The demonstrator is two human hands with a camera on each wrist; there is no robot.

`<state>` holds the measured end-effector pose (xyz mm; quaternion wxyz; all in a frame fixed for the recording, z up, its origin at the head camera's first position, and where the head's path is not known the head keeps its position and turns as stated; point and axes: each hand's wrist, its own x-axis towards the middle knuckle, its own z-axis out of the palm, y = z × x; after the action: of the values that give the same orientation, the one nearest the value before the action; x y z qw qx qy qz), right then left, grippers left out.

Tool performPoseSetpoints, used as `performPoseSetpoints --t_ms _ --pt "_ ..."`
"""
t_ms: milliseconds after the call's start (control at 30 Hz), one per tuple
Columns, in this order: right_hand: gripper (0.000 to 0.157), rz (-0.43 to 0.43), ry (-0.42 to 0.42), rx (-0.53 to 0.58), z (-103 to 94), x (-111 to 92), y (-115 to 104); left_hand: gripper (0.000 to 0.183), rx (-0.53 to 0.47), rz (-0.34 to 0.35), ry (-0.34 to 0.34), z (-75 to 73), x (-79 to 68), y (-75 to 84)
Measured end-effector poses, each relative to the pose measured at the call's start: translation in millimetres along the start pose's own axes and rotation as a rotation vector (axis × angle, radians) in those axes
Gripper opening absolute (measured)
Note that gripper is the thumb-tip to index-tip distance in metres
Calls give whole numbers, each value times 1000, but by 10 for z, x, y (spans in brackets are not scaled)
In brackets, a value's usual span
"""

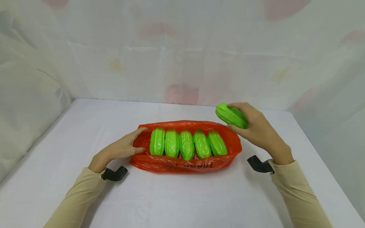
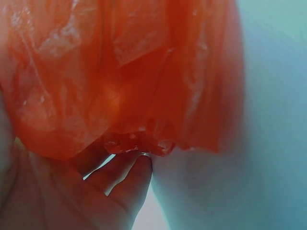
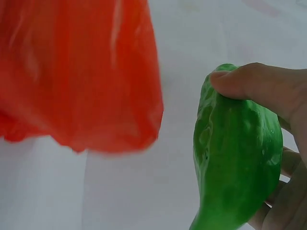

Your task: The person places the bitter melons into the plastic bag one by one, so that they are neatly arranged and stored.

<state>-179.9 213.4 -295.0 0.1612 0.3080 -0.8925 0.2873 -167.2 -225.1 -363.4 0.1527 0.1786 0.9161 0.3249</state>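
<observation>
A red plastic bag (image 1: pixel 185 166) with dark print lies wide open, several ribbed green bitter gourds (image 1: pixel 186 145) side by side in it. At the bag's left end, my left hand (image 1: pixel 121 147) holds the rim, thumb and fingers spread around that end. The left wrist view shows the palm against the bag's side, with some fingers hidden behind the red plastic (image 2: pixel 144 86). My right hand (image 1: pixel 252 123) grips another bitter gourd (image 1: pixel 230 116) above and beyond the bag's right end. In the right wrist view, the thumb presses on this bumpy gourd (image 3: pixel 235 148), its fingers behind it.
A white cloth covers the table (image 1: pixel 182 199). Behind it and along both sides hangs a pale curtain (image 1: pixel 182 63) with faded pink patterns. Black wrist mounts (image 1: pixel 259 164) stick out from both sleeves close to the tabletop.
</observation>
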Motion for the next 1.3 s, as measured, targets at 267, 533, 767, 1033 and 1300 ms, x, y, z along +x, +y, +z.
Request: performPoseSetpoints --t_ms 267,533,767,1033,1300 --pt "63 -42 -8 50 108 9 -178 71 8 -4 -3 -6 -29 -6" --pt "64 -85 4 67 201 -22 -310 71 -5 -13 -8 2 -30 9" --pt "63 -113 -55 74 291 -31 -416 72 -12 -10 -5 0 -43 29" --pt "60 -117 -149 62 408 -31 -499 73 -6 -6 -2 -3 -29 38" --pt "59 -67 -257 33 537 -35 -522 73 -13 -14 -6 -3 -19 34"
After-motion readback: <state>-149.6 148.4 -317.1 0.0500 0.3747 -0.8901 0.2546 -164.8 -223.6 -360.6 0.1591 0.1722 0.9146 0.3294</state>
